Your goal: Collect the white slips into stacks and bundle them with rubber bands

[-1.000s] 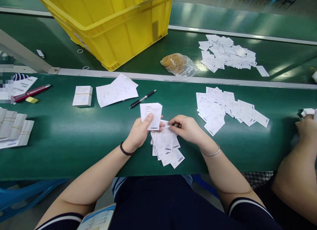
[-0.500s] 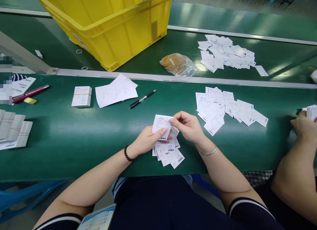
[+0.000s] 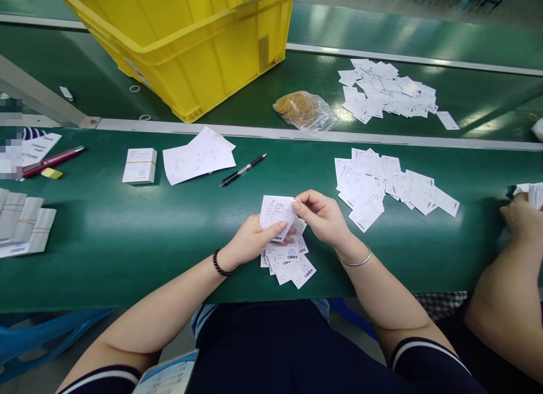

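Observation:
Small white printed cards (image 3: 275,213) are gripped in my left hand (image 3: 251,238), thumb on top and fingertips underneath. My right hand (image 3: 321,216) pinches the upper right corner of these cards between thumb and forefinger. How many cards are held cannot be made out. Under and in front of my hands, a loose pile of printed cards (image 3: 292,264) lies fanned on the green table (image 3: 178,224). To the right of my right hand, more cards (image 3: 365,185) are spread out. A banded stack of cards (image 3: 139,165) sits to the left.
Blank-looking paper sheets (image 3: 195,156) and a black pen (image 3: 243,170) lie ahead. A yellow crate (image 3: 220,66), a bag of rubber bands (image 3: 303,110) and a card heap (image 3: 390,91) stand beyond the rail. Banded stacks (image 3: 25,224) are left; another person's hand (image 3: 524,216) holds cards right.
The card on top in my left hand looks different and sits slightly further left. My right fingers have shifted a little at its corner. The other person's hand has moved slightly.

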Demonstrator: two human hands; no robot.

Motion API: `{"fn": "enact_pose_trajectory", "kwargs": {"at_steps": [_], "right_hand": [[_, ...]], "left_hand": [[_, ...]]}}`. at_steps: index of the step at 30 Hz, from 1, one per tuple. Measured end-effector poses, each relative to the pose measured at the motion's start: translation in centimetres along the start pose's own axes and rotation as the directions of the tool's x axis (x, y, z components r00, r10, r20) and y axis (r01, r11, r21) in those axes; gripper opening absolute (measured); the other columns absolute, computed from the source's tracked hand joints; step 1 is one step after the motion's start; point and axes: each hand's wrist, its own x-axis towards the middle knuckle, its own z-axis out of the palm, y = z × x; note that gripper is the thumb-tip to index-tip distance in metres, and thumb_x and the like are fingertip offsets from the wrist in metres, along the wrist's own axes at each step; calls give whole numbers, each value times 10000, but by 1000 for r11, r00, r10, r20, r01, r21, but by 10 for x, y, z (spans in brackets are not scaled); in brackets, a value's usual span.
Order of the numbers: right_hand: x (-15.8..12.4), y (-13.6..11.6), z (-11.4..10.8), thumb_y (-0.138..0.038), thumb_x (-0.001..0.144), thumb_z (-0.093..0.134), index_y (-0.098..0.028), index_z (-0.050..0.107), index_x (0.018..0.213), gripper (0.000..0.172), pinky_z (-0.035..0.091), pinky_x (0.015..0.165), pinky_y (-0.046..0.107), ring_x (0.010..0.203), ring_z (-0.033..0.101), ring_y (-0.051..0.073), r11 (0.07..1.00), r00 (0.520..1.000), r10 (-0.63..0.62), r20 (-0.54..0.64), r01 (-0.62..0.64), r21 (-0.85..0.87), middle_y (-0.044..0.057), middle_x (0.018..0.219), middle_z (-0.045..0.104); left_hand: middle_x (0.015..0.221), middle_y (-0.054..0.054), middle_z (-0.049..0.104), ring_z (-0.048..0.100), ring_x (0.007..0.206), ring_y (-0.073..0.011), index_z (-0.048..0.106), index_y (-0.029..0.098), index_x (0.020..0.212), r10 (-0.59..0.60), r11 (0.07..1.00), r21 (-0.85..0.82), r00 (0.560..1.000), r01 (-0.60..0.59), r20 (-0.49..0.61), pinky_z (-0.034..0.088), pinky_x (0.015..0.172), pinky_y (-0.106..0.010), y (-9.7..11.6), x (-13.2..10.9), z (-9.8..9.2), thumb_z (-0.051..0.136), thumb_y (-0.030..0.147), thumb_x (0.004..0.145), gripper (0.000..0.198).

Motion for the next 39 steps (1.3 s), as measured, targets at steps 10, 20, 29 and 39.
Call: {"fn": "enact_pose_trajectory", "kwargs": {"at_steps": [10, 20, 29, 39], "right_hand": [[0, 4, 0, -406, 857, 603, -201, 601, 860, 205, 450, 573, 265, 641, 548, 118, 1000, 1000, 7, 12, -7, -18, 6, 753, 619], [4, -6, -18, -291, 837, 575, -189, 610, 868, 113, 506, 616, 293, 723, 642, 161, 968, 964, 233, 130, -217, -126, 41, 825, 680], [4, 6, -6, -168, 810, 583, -193, 649, 810, 70, 442, 642, 295, 727, 580, 158, 810, 985, 34, 166, 70, -582, 45, 816, 653], [0, -2, -3, -456, 888, 563, -203, 568, 780, 275, 402, 554, 262, 602, 496, 114, 989, 999, -53, 9, 54, -136, -2, 701, 589]], "left_hand": [[1008, -123, 750, 738, 770, -249, 662, 144, 1094, -17, 1000, -13, 1000, 17, -7, 617, 654, -343, -7, 0, 3, 692, 429, 794, 415], [1044, -142, 735, 693, 964, -265, 663, 127, 1091, 218, 975, 33, 917, -220, -335, 565, 844, -397, 4, 8, -22, 539, 570, 861, 514], [891, -136, 756, 705, 779, -218, 720, 111, 870, 195, 980, 85, 956, -181, -220, 578, 745, -336, 9, 3, -19, 554, 527, 866, 448], [978, -140, 747, 720, 817, -224, 690, 122, 992, 26, 990, 139, 1000, -27, 14, 603, 704, -322, 2, -1, -3, 583, 541, 837, 460]]}}
